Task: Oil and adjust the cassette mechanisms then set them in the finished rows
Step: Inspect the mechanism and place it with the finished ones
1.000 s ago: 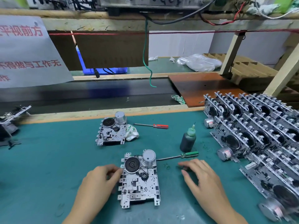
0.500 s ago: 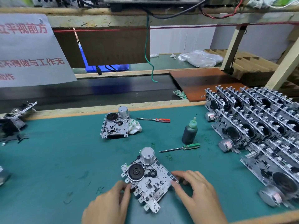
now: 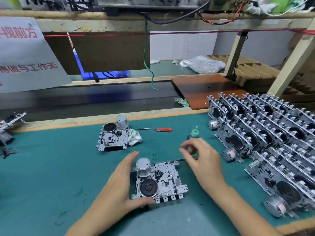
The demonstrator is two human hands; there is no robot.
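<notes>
Now turned flat on worktop (image 3: 42, 176): cassette mechanism (image 3: 159, 181), steadied by left hand (image 3: 119, 186) gripping its edge. Right hand (image 3: 202, 160) released, lifted off, reaching toward oil bottle (image 3: 194, 135); oiling likely next.

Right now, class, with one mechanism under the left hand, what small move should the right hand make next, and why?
Probably close the right hand on the oil bottle. Its fingers are loosely curled and hold nothing, just in front of the bottle, while the left hand steadies the near mechanism flat on the green mat, apparently not yet oiled.
</notes>
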